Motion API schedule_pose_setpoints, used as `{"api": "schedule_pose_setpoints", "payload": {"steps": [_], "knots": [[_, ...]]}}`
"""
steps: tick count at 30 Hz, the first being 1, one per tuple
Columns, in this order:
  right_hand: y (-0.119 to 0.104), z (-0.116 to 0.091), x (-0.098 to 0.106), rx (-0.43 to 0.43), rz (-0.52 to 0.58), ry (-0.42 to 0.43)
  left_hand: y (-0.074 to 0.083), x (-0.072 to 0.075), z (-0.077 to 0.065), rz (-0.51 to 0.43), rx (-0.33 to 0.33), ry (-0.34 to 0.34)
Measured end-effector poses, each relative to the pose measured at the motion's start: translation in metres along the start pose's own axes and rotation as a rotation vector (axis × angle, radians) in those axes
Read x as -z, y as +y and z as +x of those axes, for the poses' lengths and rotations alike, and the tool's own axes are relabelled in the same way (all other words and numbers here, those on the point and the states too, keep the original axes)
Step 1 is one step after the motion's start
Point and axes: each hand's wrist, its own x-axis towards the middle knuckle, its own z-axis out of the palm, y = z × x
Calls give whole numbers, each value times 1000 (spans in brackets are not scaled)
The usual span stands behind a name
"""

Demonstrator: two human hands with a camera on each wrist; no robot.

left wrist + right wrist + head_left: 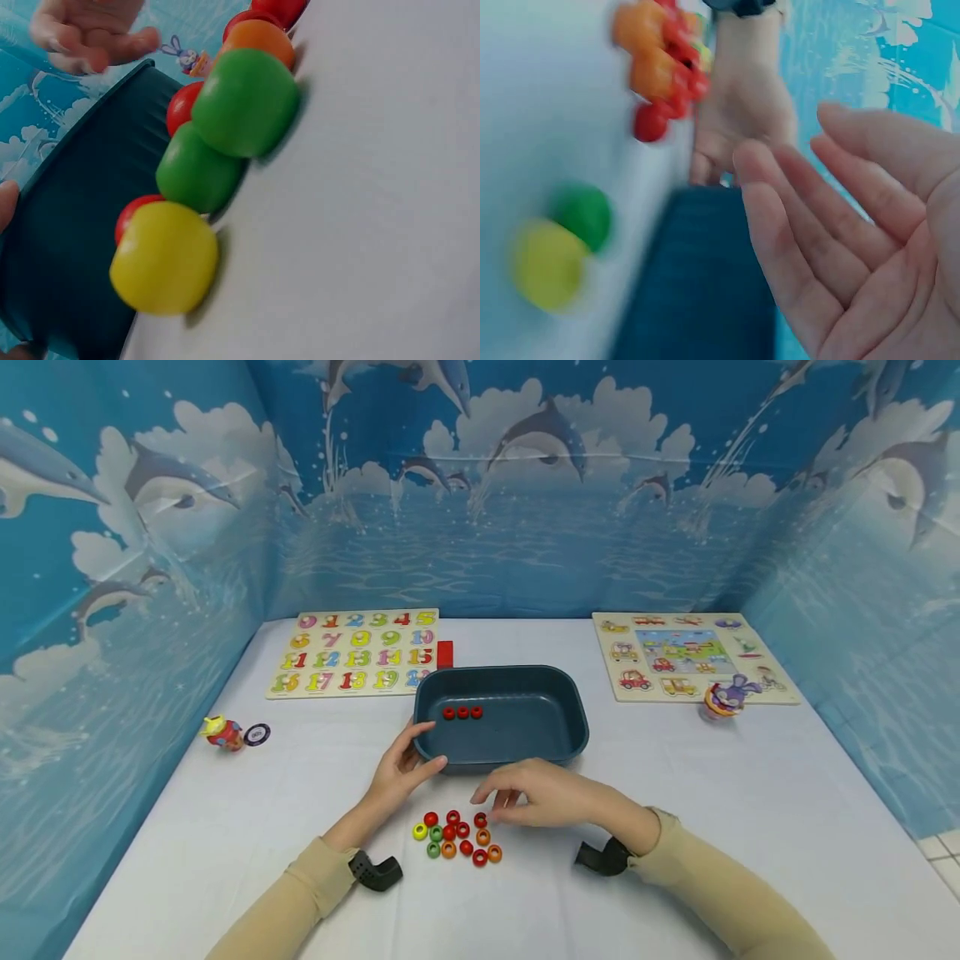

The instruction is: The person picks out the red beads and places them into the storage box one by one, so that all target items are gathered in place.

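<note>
on my feed the left hand (394,778) touches the near left corner of the dark teal tray (525,722), its thumb and forefinger spread apart. the right hand (551,793) hangs near the loose beads (449,832), fingers softly bent and holding nothing. i see those beads, red, orange, green and yellow, bunched on the white tablecloth (660,760) just in front of the tray. inside it, three red beads (462,712) sit in a row.

Long beige sleeves (731,885) are worn with black wrist devices (378,873).
</note>
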Motion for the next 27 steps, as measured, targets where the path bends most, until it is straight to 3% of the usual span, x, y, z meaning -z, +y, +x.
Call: {"api": "schedule_pose_setpoints", "payload": {"steps": [5,10,27], "knots": [[12,-4,-23,-34,-75,41,5,0,-3,3,1,-1],[19,-3,-32,-24,-179,73,7,0,-3,9,8,-2],[36,2,-44,16,-136,138,9,-1,-2,44,13,0]]}}
